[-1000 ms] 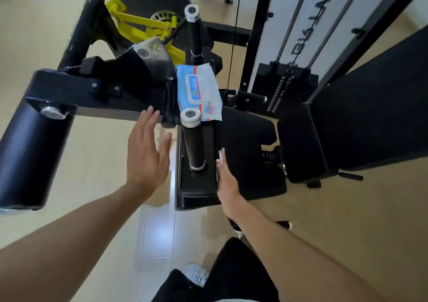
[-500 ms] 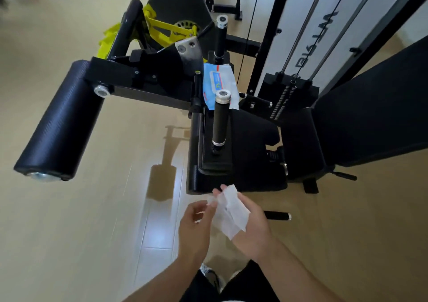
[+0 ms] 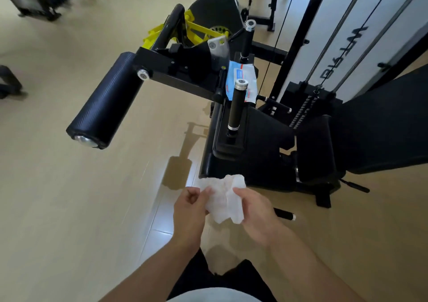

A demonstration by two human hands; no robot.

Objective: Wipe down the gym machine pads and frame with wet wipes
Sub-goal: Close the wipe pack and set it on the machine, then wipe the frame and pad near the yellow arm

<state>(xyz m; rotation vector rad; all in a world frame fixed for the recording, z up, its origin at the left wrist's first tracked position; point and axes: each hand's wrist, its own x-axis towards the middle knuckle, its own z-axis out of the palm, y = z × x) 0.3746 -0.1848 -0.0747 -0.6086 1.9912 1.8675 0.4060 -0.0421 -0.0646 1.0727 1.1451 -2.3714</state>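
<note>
A crumpled white wet wipe (image 3: 224,197) hangs between both hands, low in the head view and just in front of the machine's seat pad (image 3: 261,149). My left hand (image 3: 188,211) pinches its left edge, and my right hand (image 3: 256,211) grips its right side. The blue pack of wipes (image 3: 243,82) lies on the machine behind an upright black handle (image 3: 237,105). A black roller pad (image 3: 108,102) sticks out to the left on the black frame arm (image 3: 180,79). The black back pad (image 3: 379,121) is at the right.
The weight stack and its guide rods (image 3: 317,88) stand behind the seat against a white shroud. Yellow linkage (image 3: 199,32) and a black disc sit at the back. A short handle (image 3: 284,215) juts out low near my right hand. Other equipment stands far left on the pale wood floor.
Both hands left the machine and came back toward my body. They now hold a wipe between them, more bunched than half a second ago. The view has pulled back from the machine.
</note>
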